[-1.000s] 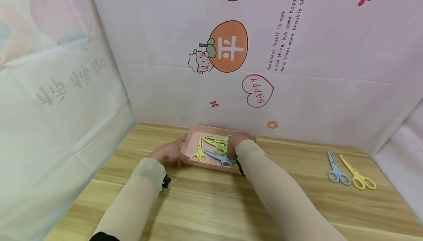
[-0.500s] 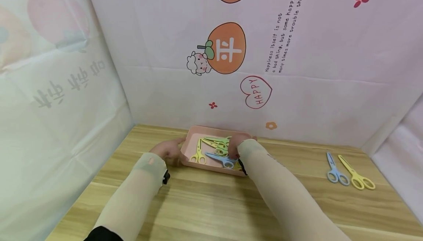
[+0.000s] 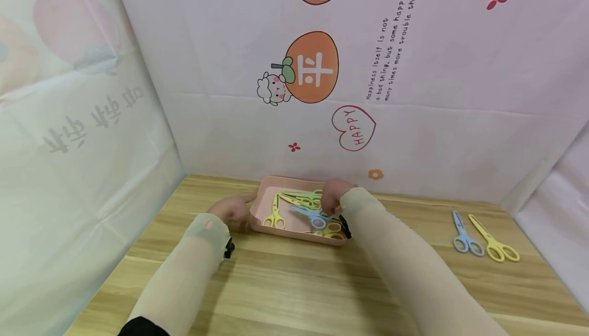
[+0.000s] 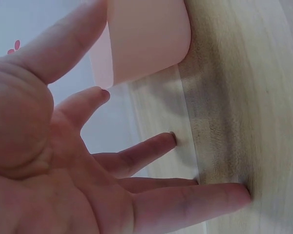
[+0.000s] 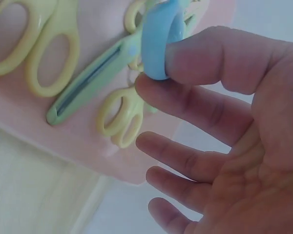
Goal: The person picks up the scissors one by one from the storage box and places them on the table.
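Observation:
A pink tray stands on the wooden table near the back wall and holds several plastic scissors. My right hand is over its right half. The thumb and forefinger pinch the handle ring of the blue scissors, seen in the head view as the blue scissors tilted up. Green scissors and yellow scissors lie flat in the tray; another yellow pair lies at its front right. My left hand rests against the tray's left wall, its straight fingers touching the table.
A blue pair of scissors and a yellow pair lie side by side on the table at the far right. Printed cloth walls close in the back and left sides. Both sleeved forearms reach across the table's middle.
My right hand has taken hold of the blue scissors' handle and raised it a little toward the right, uncovering a yellow pair at the tray's front right. The left hand stays at the tray.

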Demonstrator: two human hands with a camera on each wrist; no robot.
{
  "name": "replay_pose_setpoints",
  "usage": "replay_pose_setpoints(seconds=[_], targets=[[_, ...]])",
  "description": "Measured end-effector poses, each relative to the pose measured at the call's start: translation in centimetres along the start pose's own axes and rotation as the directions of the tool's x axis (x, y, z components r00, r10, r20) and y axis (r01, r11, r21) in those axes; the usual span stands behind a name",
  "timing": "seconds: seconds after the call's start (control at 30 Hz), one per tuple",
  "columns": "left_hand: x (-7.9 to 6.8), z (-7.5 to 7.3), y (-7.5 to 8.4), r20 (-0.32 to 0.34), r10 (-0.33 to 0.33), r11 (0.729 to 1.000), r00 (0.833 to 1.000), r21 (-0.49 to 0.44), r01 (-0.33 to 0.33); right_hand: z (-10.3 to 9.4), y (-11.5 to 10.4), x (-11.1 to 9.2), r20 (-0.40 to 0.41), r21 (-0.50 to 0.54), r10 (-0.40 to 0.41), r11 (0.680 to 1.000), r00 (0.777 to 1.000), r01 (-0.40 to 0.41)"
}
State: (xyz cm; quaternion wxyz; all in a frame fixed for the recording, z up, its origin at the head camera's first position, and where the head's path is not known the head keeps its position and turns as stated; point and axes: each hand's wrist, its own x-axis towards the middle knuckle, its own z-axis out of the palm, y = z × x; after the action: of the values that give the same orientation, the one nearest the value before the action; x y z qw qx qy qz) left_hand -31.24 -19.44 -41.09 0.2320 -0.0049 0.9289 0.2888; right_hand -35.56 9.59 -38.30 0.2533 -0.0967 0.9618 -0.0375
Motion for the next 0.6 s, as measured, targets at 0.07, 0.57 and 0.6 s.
replay_pose_setpoints(seconds=[0.07,0.57,0.6], targets=[[0.1,0.0,-0.2,0.003,0.000,1.000,1.000,-0.021,0.000,-0.3,0.4,-0.4,-0.011,0.023,-0.006,1.000,1.000,0.007],[0.2,0.4,-0.5,-0.004,0.025,0.999,1.000,-0.030,-0.025,-2.3,7.9,-3.2,-0.119,0.343,0.074,0.939,0.990,-0.029],[0.2,0.4,-0.5,-0.004,0.025,0.999,1.000,-0.029,-0.025,-2.4,8.6,-3.4,-0.115,0.372,0.082,0.928,0.990,-0.033]])
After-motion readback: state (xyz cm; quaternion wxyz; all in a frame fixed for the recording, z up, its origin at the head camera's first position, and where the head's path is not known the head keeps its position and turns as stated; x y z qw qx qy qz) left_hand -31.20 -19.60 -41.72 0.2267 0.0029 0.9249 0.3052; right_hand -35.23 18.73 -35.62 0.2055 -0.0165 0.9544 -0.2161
